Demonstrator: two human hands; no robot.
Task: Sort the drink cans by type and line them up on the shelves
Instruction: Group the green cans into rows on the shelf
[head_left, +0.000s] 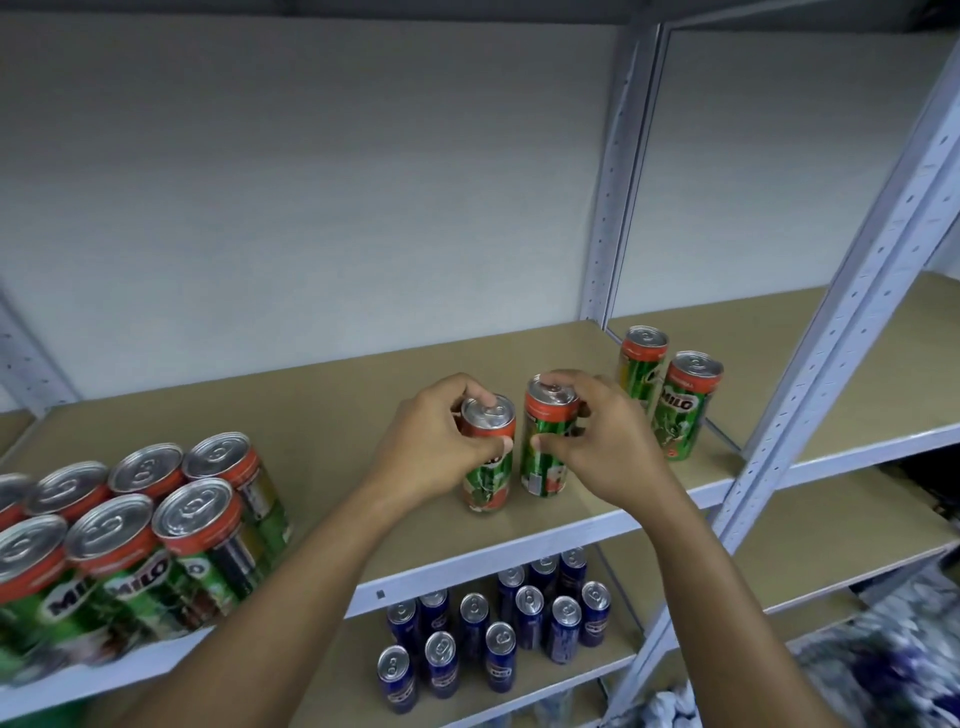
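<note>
Gripping one upright Milo can (488, 457) in the left hand (431, 447), right hand (608, 447) fingers curled round a second can (545, 441) just beside it, both apparently standing on the upper shelf (322, 410), blue cans (493, 623) below

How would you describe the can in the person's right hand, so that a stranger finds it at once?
Look at the upper shelf, near its middle. Two green Milo cans stand side by side in the hands; the wanted can is the taller-looking one on the right, gripped by the right hand.
</note>
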